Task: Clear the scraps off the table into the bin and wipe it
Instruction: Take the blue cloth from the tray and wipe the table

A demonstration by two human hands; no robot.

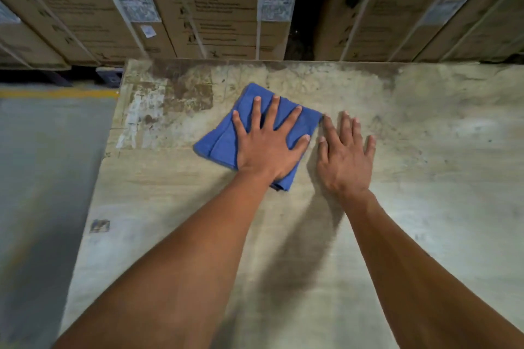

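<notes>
A person's left hand [268, 147] presses flat, fingers spread wide, on a folded blue cloth [226, 136] lying on a worn, stained wooden table [425, 150], toward the table's far left part. The right hand [344, 159] lies palm down on the bare tabletop just beside the cloth's right edge, fingers extended and close together, gripping nothing; its index fingertip reaches the cloth's right corner. Both bare forearms stretch in from the bottom of the frame and cast a dark shadow between them. Behind the table stand strapped cardboard boxes [215, 5] printed with "CAUTION" warnings. To the left, a grey floor [42, 164] carries a yellow line [56, 92].
</notes>
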